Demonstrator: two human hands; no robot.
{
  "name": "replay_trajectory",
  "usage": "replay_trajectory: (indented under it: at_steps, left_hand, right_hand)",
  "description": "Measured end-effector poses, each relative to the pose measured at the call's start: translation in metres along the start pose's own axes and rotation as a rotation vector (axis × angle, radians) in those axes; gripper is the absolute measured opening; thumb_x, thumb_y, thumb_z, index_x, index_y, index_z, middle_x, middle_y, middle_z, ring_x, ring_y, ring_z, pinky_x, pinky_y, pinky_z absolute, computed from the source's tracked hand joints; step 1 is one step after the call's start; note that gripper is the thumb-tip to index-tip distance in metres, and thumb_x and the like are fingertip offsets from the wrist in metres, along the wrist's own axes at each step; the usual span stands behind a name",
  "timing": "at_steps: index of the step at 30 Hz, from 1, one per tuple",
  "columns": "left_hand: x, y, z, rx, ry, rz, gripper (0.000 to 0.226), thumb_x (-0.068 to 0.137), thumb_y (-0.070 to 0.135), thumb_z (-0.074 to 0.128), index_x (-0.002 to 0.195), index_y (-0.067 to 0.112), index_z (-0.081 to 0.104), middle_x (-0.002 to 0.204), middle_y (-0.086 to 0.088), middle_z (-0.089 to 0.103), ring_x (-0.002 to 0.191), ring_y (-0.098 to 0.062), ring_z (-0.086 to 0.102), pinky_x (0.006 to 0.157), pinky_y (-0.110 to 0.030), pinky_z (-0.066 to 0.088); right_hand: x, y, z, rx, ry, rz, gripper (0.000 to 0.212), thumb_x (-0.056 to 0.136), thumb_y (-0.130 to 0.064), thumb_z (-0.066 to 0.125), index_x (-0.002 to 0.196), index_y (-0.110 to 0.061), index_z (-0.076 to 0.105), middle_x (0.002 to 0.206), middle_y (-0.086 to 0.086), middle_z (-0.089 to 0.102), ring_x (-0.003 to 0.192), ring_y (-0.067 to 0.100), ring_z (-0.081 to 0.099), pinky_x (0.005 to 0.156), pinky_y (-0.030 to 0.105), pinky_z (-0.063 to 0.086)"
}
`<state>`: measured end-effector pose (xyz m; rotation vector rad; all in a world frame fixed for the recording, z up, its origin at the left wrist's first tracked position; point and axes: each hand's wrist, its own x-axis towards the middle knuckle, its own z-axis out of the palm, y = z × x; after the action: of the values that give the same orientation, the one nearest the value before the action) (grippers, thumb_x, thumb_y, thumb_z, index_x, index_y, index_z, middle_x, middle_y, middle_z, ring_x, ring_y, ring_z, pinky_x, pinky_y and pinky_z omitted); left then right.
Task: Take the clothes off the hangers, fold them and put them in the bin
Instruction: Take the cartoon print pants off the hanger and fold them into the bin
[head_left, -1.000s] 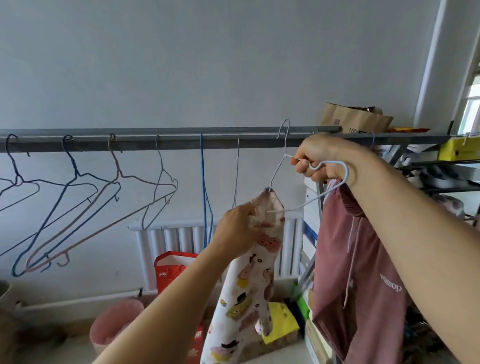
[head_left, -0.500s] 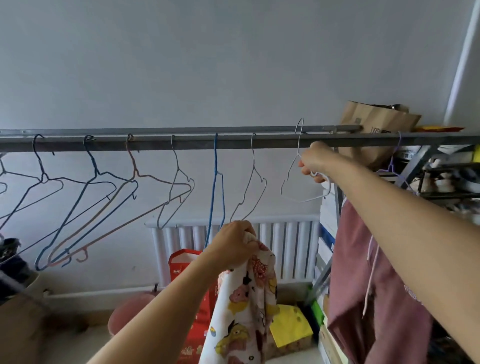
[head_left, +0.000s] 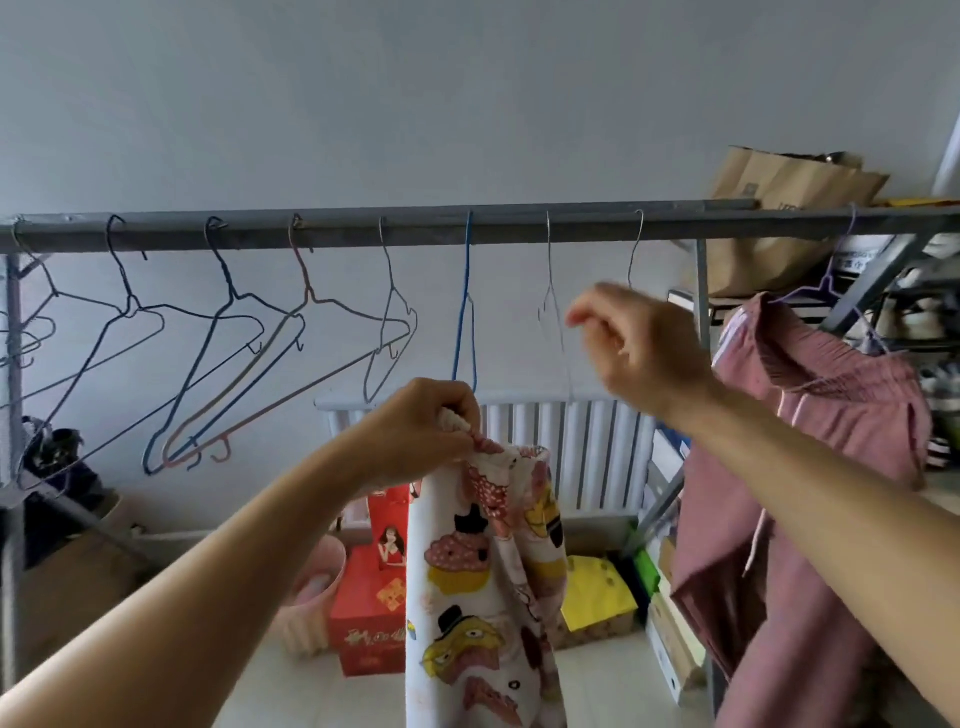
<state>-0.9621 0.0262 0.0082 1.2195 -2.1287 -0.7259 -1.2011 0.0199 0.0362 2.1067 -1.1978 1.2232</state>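
Since half a second ago your right hand (head_left: 641, 345) has let go of the white wire hanger (head_left: 631, 249) and dropped away from the rail (head_left: 363, 228), while your left hand (head_left: 423, 431) has kept its hold on the printed garment (head_left: 483, 582). Along the left of the rail hang several bare wire hangers (head_left: 228, 332), dark, blue and pinkish, tilted and overlapping one another. Below them, on the floor by the wall, sits a pink bin (head_left: 311, 597), just beside a red box (head_left: 366, 618) with a red bag (head_left: 389, 525) standing on it. Your left hand pinches the gathered top edge of the printed garment, which hangs straight down in front of the radiator (head_left: 597, 452), clear of any hanger; its white cloth carries cartoon cupcakes and hatted figures. Above that hand a blue hanger (head_left: 466, 312) and a thin white one (head_left: 553, 322) hang edge-on from the rail. Your right hand is blurred, held in the air below the rail with its fingers loosely curled and nothing in them. The white wire hanger it released is hooked on the rail just above it. Right of your right forearm, a dusty pink garment (head_left: 810, 467) with a drawstring hangs on a purple hanger (head_left: 836, 291) against the metal shelving (head_left: 893, 270). A brown paper bag (head_left: 779, 208) stands on the shelving's top.
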Motion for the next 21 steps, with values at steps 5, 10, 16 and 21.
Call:
replay_trajectory:
  at_steps: [5,10,16,21]
  left_hand:
    - [-0.033,-0.009,-0.043,0.028,-0.051,0.134,0.020,0.080,-0.007,0.061,0.073,0.012,0.061,0.084,-0.021,0.063,0.071,-0.018,0.060,0.060,-0.030,0.049]
    - [-0.070,-0.040,-0.098,0.063,-0.009,0.114,0.026,0.081,-0.007,0.064,0.072,0.017,0.063,0.082,-0.011,0.067,0.076,-0.019,0.068,0.065,-0.032,0.055]
    - [-0.119,-0.088,-0.153,0.175,0.105,0.015,0.010,0.070,0.013,0.064,0.066,0.018,0.056,0.076,-0.017,0.062,0.078,-0.029,0.064,0.070,-0.046,0.054]
    - [-0.150,-0.101,-0.180,0.291,0.145,-0.027,0.032,0.066,0.043,0.064,0.071,0.013,0.057,0.073,-0.007,0.064,0.068,-0.020,0.062,0.057,-0.030,0.046]
  right_hand:
    - [-0.030,-0.075,0.021,0.270,-0.836,0.146,0.031,0.085,-0.015,0.057,0.110,-0.032,0.065,0.097,-0.008,0.058,0.097,0.011,0.058,0.087,0.025,0.044]
    - [-0.035,-0.100,0.050,0.149,-0.859,0.141,0.026,0.085,-0.066,0.053,0.096,-0.047,0.066,0.084,-0.005,0.063,0.085,0.013,0.054,0.089,0.035,0.038]
    - [-0.015,-0.157,0.067,0.182,-0.475,0.169,0.024,0.090,-0.053,0.057,0.091,-0.029,0.056,0.074,-0.013,0.056,0.076,0.013,0.056,0.072,0.027,0.035]
    - [0.004,-0.217,0.088,-0.142,-0.439,0.030,0.023,0.098,-0.038,0.045,0.113,-0.026,0.058,0.094,-0.003,0.063,0.099,0.021,0.057,0.094,0.036,0.030]
